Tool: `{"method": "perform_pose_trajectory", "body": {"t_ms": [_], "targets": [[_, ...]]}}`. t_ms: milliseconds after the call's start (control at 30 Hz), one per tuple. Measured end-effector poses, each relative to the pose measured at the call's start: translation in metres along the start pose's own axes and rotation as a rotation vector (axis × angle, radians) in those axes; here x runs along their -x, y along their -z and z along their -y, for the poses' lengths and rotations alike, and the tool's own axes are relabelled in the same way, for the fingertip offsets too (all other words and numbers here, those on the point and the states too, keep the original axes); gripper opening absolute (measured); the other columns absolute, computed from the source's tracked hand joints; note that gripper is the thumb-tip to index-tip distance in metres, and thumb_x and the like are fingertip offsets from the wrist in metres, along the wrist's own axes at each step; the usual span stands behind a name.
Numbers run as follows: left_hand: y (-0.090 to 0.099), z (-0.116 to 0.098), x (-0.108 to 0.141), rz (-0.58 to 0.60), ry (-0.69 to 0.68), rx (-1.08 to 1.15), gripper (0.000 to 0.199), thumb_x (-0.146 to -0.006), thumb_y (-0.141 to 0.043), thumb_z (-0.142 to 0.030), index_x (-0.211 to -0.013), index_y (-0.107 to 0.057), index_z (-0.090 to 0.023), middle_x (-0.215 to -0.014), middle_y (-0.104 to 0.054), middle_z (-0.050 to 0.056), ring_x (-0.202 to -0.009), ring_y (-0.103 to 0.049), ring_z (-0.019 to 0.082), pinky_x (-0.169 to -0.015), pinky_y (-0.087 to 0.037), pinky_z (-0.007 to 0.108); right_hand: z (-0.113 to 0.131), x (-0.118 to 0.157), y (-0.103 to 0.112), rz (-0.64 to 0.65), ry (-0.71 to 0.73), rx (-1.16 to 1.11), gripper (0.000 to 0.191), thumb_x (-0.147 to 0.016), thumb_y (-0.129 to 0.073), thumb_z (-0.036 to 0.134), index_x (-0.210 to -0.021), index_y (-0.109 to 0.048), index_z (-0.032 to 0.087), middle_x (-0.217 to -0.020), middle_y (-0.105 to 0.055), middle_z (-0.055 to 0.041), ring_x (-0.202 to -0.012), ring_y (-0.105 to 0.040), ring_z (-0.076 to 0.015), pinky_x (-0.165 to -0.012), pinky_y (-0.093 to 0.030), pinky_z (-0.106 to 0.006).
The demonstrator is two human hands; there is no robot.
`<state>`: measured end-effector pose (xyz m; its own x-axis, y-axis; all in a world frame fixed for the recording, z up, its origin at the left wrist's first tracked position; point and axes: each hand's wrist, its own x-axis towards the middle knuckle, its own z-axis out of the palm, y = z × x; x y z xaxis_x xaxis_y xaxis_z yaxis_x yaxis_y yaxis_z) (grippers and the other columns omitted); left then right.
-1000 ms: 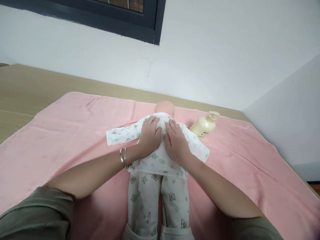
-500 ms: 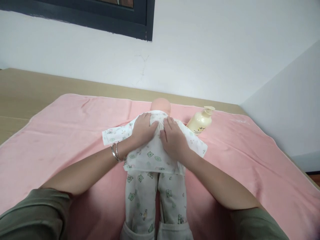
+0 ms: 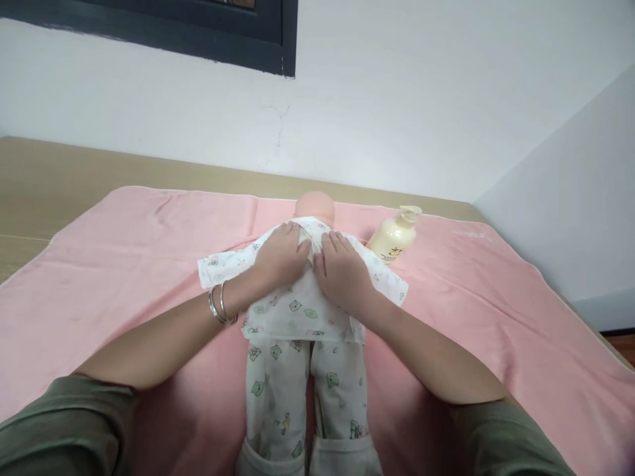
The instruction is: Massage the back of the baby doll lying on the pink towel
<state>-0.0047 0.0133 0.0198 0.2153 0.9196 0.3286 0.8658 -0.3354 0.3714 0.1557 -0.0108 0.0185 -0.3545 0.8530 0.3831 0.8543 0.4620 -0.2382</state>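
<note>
A baby doll [image 3: 303,311] in a white top and trousers with small green animal prints lies stretched out, its smooth bald head [image 3: 315,204] at the far end and its sleeves spread sideways. No face shows. My left hand [image 3: 285,254] rests with fingers extended on the left of the doll's upper body. On the other side my right hand [image 3: 343,270] lies likewise, fingers stretched toward the head. Between my thumbs the cloth of the top is creased. Just beyond the doll's right-hand sleeve is a cream pump bottle [image 3: 394,237], tilted in view.
A pink blanket [image 3: 124,264] with some wrinkles lies under the doll and bottle. It covers much of a wooden surface [image 3: 74,162], which meets a white wall [image 3: 387,99] behind. A dark window frame [image 3: 248,46] is at the upper left.
The view has shifted slightly. Both hands stay on the doll's upper body, and the top's cloth between them is creased a little differently. Doll and bottle keep their places on the blanket.
</note>
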Motion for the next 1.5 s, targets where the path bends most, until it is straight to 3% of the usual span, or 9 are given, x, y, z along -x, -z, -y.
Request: {"method": "perform_pose_trajectory", "body": {"t_ms": [100, 300, 400, 567, 733, 900, 1000, 1267, 1500], "targets": [[0.000, 0.007, -0.010, 0.033, 0.107, 0.028, 0.033, -0.099, -0.035, -0.034, -0.099, -0.061, -0.015, -0.100, -0.068, 0.016, -0.096, -0.065, 0.030, -0.095, -0.054, 0.048, 0.006, 0.004, -0.001, -0.027, 0.032, -0.005, 0.052, -0.099, -0.035, 0.028, -0.137, -0.056, 0.000, -0.142, -0.057, -0.0255, -0.138, -0.050, -0.0381, -0.119, -0.040, -0.058], [-0.005, -0.007, 0.012, -0.070, -0.151, -0.138, 0.044, -0.098, -0.025, -0.023, -0.117, -0.062, -0.007, -0.117, -0.065, 0.022, -0.117, -0.059, 0.035, -0.107, -0.047, 0.051, -0.035, -0.027, -0.011, 0.000, 0.036, -0.184, 0.050, -0.098, -0.041, 0.033, -0.139, -0.058, 0.010, -0.147, -0.057, -0.0127, -0.142, -0.050, -0.0273, -0.125, -0.038, -0.045], [-0.004, -0.011, 0.017, -0.081, -0.157, -0.109, 0.042, -0.097, -0.028, -0.022, -0.116, -0.063, -0.009, -0.121, -0.065, 0.022, -0.120, -0.058, 0.035, -0.108, -0.047, 0.050, -0.044, -0.028, -0.017, -0.020, 0.052, -0.209, 0.053, -0.100, -0.038, 0.034, -0.143, -0.054, 0.010, -0.150, -0.055, -0.0119, -0.145, -0.047, -0.0247, -0.127, -0.035, -0.044], [0.003, 0.002, -0.003, 0.026, 0.018, 0.018, 0.029, -0.093, -0.036, -0.029, -0.099, -0.062, -0.018, -0.107, -0.070, 0.015, -0.103, -0.064, 0.032, -0.094, -0.052, 0.047, -0.016, -0.003, -0.021, -0.108, -0.048, -0.168, 0.053, -0.099, -0.031, 0.026, -0.144, -0.054, 0.011, -0.151, -0.054, -0.0132, -0.146, -0.045, -0.0251, -0.128, -0.032, -0.050], [0.003, 0.015, -0.017, 0.118, 0.163, 0.114, 0.041, -0.098, -0.028, -0.043, -0.091, -0.061, -0.020, -0.101, -0.073, 0.012, -0.094, -0.066, 0.029, -0.088, -0.054, 0.046, 0.003, 0.014, -0.015, -0.041, -0.012, -0.199, 0.055, -0.103, -0.027, 0.029, -0.149, -0.048, 0.007, -0.161, -0.039, -0.0155, -0.156, -0.028, -0.0253, -0.131, -0.025, -0.050], [-0.010, -0.001, 0.007, -0.100, -0.076, -0.046, 0.043, -0.095, -0.028, -0.025, -0.114, -0.063, -0.007, -0.121, -0.068, 0.025, -0.121, -0.061, 0.036, -0.108, -0.046, 0.055, -0.025, -0.015, -0.013, 0.077, -0.076, -0.232, 0.061, -0.099, -0.037, 0.033, -0.154, -0.039, 0.006, -0.164, -0.034, -0.0173, -0.157, -0.026, -0.0295, -0.130, -0.022, -0.055], [-0.015, -0.008, 0.016, -0.133, -0.174, -0.063, 0.046, -0.095, -0.031, -0.023, -0.127, -0.057, -0.002, -0.137, -0.060, 0.025, -0.136, -0.051, 0.035, -0.118, -0.040, 0.054, -0.035, -0.028, -0.009, 0.130, -0.100, -0.160, 0.068, -0.099, -0.040, 0.040, -0.153, -0.036, -0.001, -0.161, -0.035, -0.0236, -0.155, -0.027, -0.0363, -0.128, -0.023, -0.059], [-0.006, 0.001, -0.006, -0.031, 0.061, -0.020, 0.025, -0.092, -0.035, -0.028, -0.091, -0.058, -0.017, -0.096, -0.067, 0.016, -0.092, -0.063, 0.032, -0.090, -0.053, 0.050, 0.003, 0.013, 0.000, 0.016, 0.018, 0.016, 0.061, -0.099, -0.037, 0.032, -0.147, -0.045, -0.006, -0.152, -0.046, -0.0296, -0.148, -0.039, -0.0400, -0.125, -0.032, -0.058], [-0.017, 0.000, 0.000, -0.145, 0.009, -0.025, 0.034, -0.094, -0.035, -0.029, -0.108, -0.061, -0.013, -0.109, -0.068, 0.018, -0.104, -0.061, 0.034, -0.097, -0.048, 0.050, -0.048, -0.022, -0.013, 0.089, 0.094, -0.149, 0.067, -0.100, -0.037, 0.043, -0.152, -0.042, 0.001, -0.161, -0.038, -0.0193, -0.154, -0.033, -0.0308, -0.130, -0.026, -0.053]]}}
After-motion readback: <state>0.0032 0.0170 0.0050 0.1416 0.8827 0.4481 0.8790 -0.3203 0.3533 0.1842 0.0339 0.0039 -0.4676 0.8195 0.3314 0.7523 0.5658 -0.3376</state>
